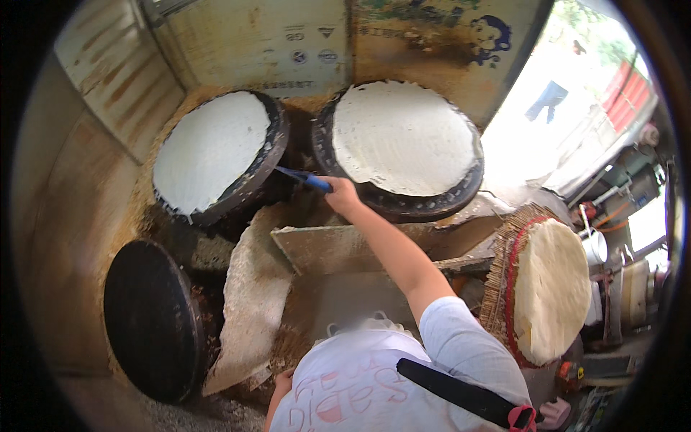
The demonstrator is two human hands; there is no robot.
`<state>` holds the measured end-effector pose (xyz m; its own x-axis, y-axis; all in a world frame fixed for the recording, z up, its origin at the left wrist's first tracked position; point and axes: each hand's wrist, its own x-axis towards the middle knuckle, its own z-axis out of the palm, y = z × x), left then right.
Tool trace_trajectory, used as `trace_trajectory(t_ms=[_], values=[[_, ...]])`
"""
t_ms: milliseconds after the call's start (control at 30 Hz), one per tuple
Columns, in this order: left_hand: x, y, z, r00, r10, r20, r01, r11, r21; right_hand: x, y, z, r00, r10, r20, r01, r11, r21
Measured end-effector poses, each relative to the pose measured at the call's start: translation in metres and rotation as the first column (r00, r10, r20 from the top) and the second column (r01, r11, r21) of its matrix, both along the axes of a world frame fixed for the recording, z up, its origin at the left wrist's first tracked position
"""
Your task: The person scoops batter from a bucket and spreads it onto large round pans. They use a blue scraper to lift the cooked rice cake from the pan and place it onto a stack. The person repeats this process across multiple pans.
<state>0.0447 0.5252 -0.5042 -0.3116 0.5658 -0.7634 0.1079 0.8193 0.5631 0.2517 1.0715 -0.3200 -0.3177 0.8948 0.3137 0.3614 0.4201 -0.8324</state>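
My right hand point(343, 195) reaches forward, closed around the handle of a blue scraper point(311, 180). The scraper's thin end lies at the near right rim of the left round black griddle point(272, 154); whether they touch is unclear. A thin white sheet of batter point(213, 148) covers most of that griddle. On the griddle at the right point(397, 208), another white round point(402, 137) has a ragged edge, with a small fold at its near side. Low beside my body, my left hand point(284, 380) shows only in part, its fingers hidden.
A bare black griddle point(148, 321) stands at the lower left. Rough panels point(313, 251) edge the space before me. At right, pale flat rounds point(553, 291) are stacked on a straw mat point(499, 275) with a red band. Walls point(313, 48) close in behind the griddles.
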Motion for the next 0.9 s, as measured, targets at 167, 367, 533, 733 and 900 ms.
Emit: trace_trajectory(t_ms=[167,367,533,733,900], values=[[-0.051,-0.012,-0.078,0.985,-0.175,0.002,0.175,0.985,-0.003,0.068,-0.081,-0.006,0.627,-0.498,-0.600,0.080,0.806,-0.586],[-0.095,0.001,-0.071,0.975,-0.144,0.171,0.157,0.985,-0.066,0.192,-0.130,-0.045,0.101,-0.811,-0.576,0.605,0.510,-0.612],[-0.076,0.080,-0.007,0.992,0.120,0.035,-0.109,0.969,-0.224,0.248,-0.113,-0.081,-0.094,-0.929,-0.357,0.687,0.199,-0.699],[-0.021,0.152,0.035,0.994,-0.110,0.015,0.111,0.991,-0.071,0.303,-0.043,-0.100,-0.154,-0.923,-0.353,0.732,0.133,-0.668],[0.007,0.158,-0.001,0.981,-0.186,0.054,0.180,0.979,0.100,0.393,0.043,-0.094,-0.023,-0.954,-0.300,0.789,0.167,-0.591]])
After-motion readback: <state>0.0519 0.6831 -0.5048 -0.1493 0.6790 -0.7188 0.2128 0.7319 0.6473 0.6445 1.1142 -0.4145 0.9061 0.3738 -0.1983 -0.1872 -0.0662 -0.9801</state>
